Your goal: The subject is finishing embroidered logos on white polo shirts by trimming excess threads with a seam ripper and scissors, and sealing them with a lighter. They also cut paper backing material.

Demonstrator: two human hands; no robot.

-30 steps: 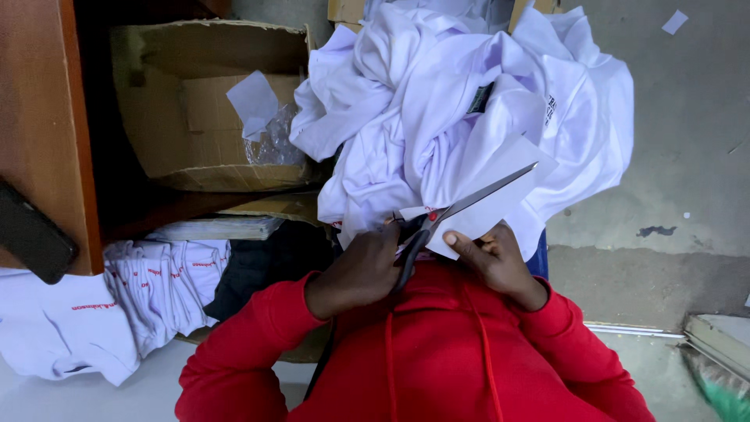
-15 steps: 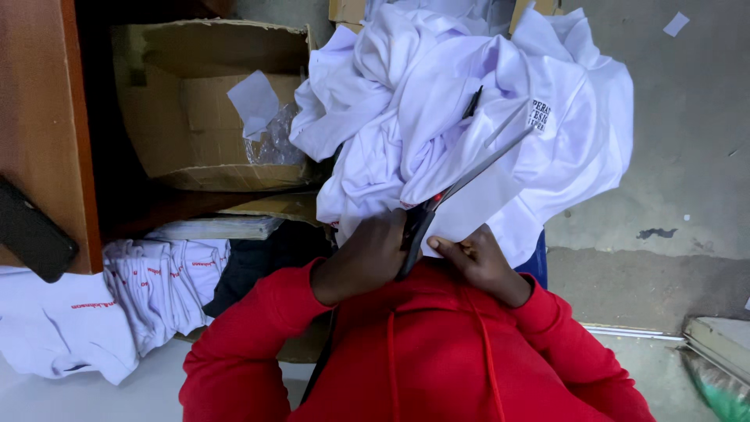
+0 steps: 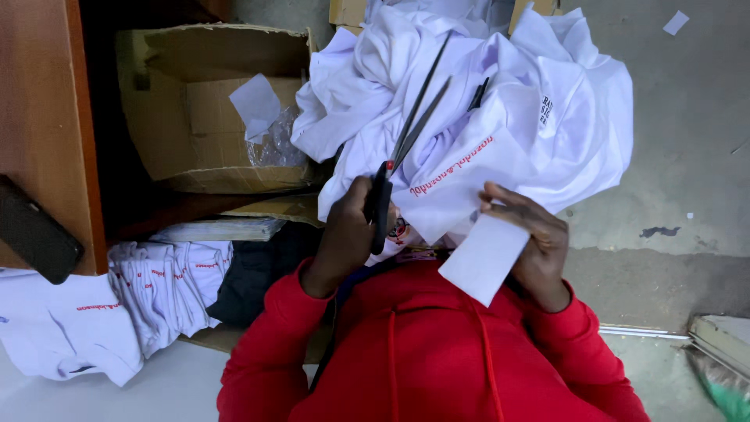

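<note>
The left hand (image 3: 344, 238) has its grip closed round the dark handles of a pair of scissors (image 3: 406, 148). The long blades point to the far side, slightly parted, and lie over a heap of white garments (image 3: 508, 94) piled in front of the person. The right hand (image 3: 531, 242) is just right of the scissors. Its fingers pinch a plain white card (image 3: 484, 262) together with a fold of the white cloth that carries a line of red lettering. The card hangs toward the near side, over the chest of the red hooded top (image 3: 437, 352).

Far left of the heap, an open cardboard box (image 3: 187, 109) lies on its side with a scrap of paper and some clear plastic at its mouth. A wooden counter (image 3: 39, 117) runs along the left edge, with a dark flat object (image 3: 35, 238) resting on it. Near left, folded white shirts (image 3: 164, 289) with small red print lie beside a dark cloth (image 3: 250, 273). Grey floor (image 3: 687, 156) fills the right side.
</note>
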